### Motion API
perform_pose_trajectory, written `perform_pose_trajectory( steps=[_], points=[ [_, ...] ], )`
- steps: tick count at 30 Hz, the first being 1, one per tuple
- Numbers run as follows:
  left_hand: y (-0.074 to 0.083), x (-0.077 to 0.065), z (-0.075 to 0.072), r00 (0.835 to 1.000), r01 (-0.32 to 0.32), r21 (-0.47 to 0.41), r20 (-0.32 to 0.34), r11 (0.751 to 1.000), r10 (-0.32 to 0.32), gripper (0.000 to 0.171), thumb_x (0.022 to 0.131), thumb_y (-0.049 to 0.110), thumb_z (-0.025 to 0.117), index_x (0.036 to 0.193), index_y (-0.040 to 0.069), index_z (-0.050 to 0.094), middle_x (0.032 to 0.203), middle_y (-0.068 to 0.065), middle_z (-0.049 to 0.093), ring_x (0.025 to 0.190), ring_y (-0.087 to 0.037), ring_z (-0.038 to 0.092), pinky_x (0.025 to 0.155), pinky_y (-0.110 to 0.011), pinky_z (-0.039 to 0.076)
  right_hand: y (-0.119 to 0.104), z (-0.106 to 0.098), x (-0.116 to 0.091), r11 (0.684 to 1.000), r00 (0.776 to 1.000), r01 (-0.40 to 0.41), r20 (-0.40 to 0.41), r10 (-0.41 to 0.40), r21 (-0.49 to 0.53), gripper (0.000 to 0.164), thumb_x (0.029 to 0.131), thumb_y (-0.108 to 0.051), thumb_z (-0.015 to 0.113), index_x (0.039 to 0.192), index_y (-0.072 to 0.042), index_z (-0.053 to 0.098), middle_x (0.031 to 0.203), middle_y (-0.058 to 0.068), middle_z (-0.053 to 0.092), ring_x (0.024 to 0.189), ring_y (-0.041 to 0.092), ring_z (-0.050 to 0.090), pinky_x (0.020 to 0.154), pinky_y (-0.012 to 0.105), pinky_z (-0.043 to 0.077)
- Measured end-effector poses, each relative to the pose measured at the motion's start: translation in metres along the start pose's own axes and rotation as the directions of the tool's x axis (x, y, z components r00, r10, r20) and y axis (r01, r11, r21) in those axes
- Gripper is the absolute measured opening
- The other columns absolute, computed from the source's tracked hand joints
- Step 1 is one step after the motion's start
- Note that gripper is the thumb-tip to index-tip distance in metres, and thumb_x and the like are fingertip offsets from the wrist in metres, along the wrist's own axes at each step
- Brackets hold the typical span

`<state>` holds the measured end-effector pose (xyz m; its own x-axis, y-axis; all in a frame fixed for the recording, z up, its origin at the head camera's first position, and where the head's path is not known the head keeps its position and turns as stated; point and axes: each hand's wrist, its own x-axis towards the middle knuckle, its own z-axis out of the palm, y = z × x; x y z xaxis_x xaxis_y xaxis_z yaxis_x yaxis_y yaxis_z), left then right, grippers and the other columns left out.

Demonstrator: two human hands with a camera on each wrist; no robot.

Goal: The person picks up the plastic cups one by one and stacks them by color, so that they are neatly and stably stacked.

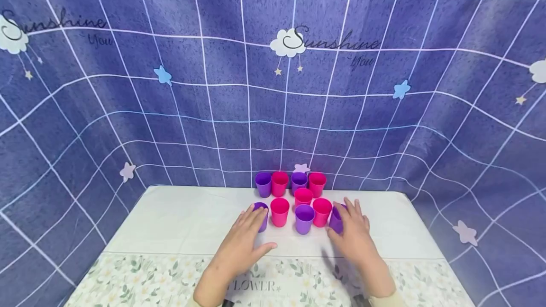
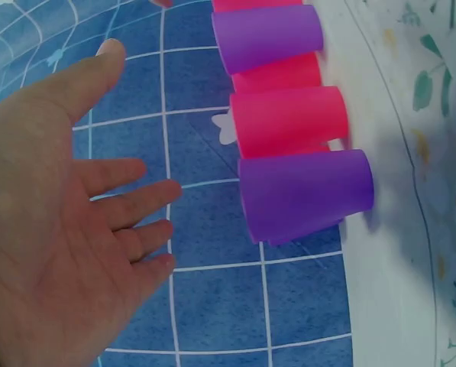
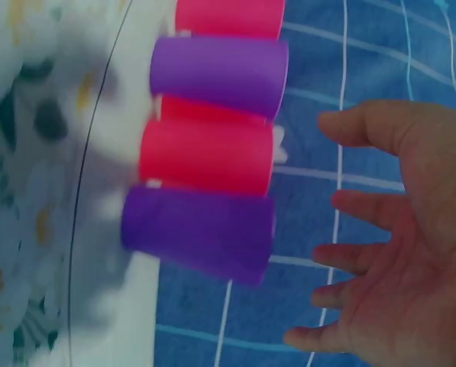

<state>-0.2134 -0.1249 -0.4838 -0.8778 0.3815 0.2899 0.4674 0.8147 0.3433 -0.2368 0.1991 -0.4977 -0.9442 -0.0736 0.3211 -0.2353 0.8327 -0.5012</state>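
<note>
My left hand (image 1: 241, 246) hovers over the purple cup (image 1: 264, 222) at the left end of the front row, its fingertips covering part of the rim. The left wrist view shows that hand apart from the purple cup (image 2: 308, 195), fingers spread. Above the right-end purple cup (image 1: 335, 223) is my right hand (image 1: 354, 240); in the right wrist view its loosely bent fingers stand clear of the cup (image 3: 201, 229). Between the hands are a pink cup (image 1: 279, 212), a lighter purple cup (image 1: 304, 220) and another pink cup (image 1: 322, 212). All stand upright, mouths up.
Behind the front row stands a pink cup (image 1: 303, 196). Purple and pink cups alternate along the back, from a purple cup (image 1: 263, 185) to a pink cup (image 1: 317, 185), near the blue grid curtain (image 1: 239, 131). A floral cloth (image 1: 162, 278) covers the near part of the white table (image 1: 183, 221).
</note>
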Motion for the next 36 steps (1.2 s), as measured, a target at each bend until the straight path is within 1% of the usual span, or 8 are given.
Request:
perform_pose_trajectory(
  steps=[7, 13, 16, 20, 24, 27, 31, 36],
  points=[
    [-0.005, 0.000, 0.002, 1.000, -0.005, -0.063, -0.024, 0.998, 0.003, 0.084, 0.097, 0.055, 0.070, 0.160, 0.007, 0.043, 0.165, -0.013, 0.049, 0.161, -0.036, 0.033, 0.131, -0.055, 0.030, 0.026, 0.000, 0.008, 0.990, 0.994, -0.109, 0.033, 0.107, 0.090, 0.089, 0.095, -0.024, 0.074, 0.164, 0.003, 0.024, 0.169, 0.036, 0.023, 0.157, 0.060, 0.017, 0.123, 0.080, 0.020],
    [-0.004, 0.000, 0.007, 0.999, -0.002, -0.189, -0.033, 0.982, -0.005, 0.078, 0.098, 0.049, 0.072, 0.160, 0.012, 0.044, 0.164, -0.014, 0.049, 0.157, -0.039, 0.039, 0.129, -0.059, 0.033, 0.037, 0.013, 0.011, 0.949, 0.973, -0.222, 0.115, 0.200, 0.223, 0.101, 0.097, -0.027, 0.075, 0.166, 0.006, 0.008, 0.167, 0.038, 0.023, 0.155, 0.058, 0.025, 0.127, 0.069, 0.025],
    [-0.003, 0.001, 0.009, 0.999, -0.015, -0.220, -0.038, 0.975, 0.007, 0.077, 0.099, 0.048, 0.071, 0.161, 0.013, 0.044, 0.163, -0.015, 0.049, 0.154, -0.038, 0.043, 0.129, -0.057, 0.035, 0.038, 0.019, 0.013, 0.934, 0.964, -0.261, 0.120, 0.238, 0.243, 0.097, 0.097, -0.026, 0.074, 0.165, 0.008, 0.012, 0.166, 0.039, 0.027, 0.154, 0.057, 0.028, 0.127, 0.068, 0.027],
    [0.000, 0.003, 0.011, 0.999, -0.017, -0.248, -0.046, 0.969, 0.005, 0.076, 0.098, 0.047, 0.072, 0.160, 0.012, 0.045, 0.162, -0.013, 0.051, 0.152, -0.033, 0.047, 0.127, -0.053, 0.038, 0.037, 0.021, 0.015, 0.935, 0.965, -0.264, 0.075, 0.253, 0.238, 0.085, 0.097, -0.020, 0.072, 0.160, 0.012, 0.025, 0.160, 0.041, 0.036, 0.148, 0.058, 0.039, 0.123, 0.068, 0.035],
    [0.002, 0.003, 0.015, 0.998, 0.014, -0.268, -0.047, 0.963, -0.028, 0.076, 0.098, 0.049, 0.072, 0.160, 0.016, 0.044, 0.161, -0.009, 0.051, 0.151, -0.027, 0.050, 0.125, -0.049, 0.042, 0.034, 0.018, 0.016, 0.932, 0.962, -0.271, 0.043, 0.269, 0.241, 0.079, 0.096, -0.017, 0.072, 0.156, 0.013, 0.033, 0.154, 0.042, 0.042, 0.139, 0.058, 0.050, 0.114, 0.066, 0.048],
    [0.002, 0.004, 0.017, 0.998, 0.034, -0.297, -0.048, 0.954, -0.051, 0.076, 0.098, 0.052, 0.070, 0.161, 0.017, 0.044, 0.161, -0.006, 0.051, 0.146, -0.025, 0.055, 0.123, -0.047, 0.046, 0.033, 0.015, 0.015, 0.926, 0.960, -0.275, 0.018, 0.280, 0.259, 0.078, 0.094, -0.017, 0.075, 0.154, 0.013, 0.036, 0.150, 0.041, 0.047, 0.132, 0.057, 0.057, 0.109, 0.064, 0.052],
    [0.003, 0.005, 0.021, 0.997, 0.042, -0.388, -0.037, 0.921, -0.062, 0.076, 0.099, 0.049, 0.070, 0.161, 0.015, 0.043, 0.158, -0.007, 0.054, 0.139, -0.023, 0.061, 0.115, -0.044, 0.054, 0.032, 0.011, 0.014, 0.924, 0.958, -0.269, -0.019, 0.285, 0.274, 0.080, 0.091, -0.018, 0.078, 0.153, 0.012, 0.038, 0.146, 0.037, 0.050, 0.128, 0.054, 0.060, 0.108, 0.063, 0.053],
    [0.003, 0.007, 0.024, 0.998, 0.036, -0.545, -0.022, 0.838, -0.057, 0.075, 0.099, 0.045, 0.073, 0.160, 0.015, 0.042, 0.152, -0.002, 0.059, 0.135, -0.022, 0.062, 0.108, -0.041, 0.058, 0.026, 0.001, 0.016, 0.920, 0.955, -0.268, -0.050, 0.293, 0.287, 0.080, 0.088, -0.015, 0.080, 0.152, 0.009, 0.041, 0.146, 0.034, 0.050, 0.130, 0.054, 0.059, 0.110, 0.063, 0.052]
  ],
)
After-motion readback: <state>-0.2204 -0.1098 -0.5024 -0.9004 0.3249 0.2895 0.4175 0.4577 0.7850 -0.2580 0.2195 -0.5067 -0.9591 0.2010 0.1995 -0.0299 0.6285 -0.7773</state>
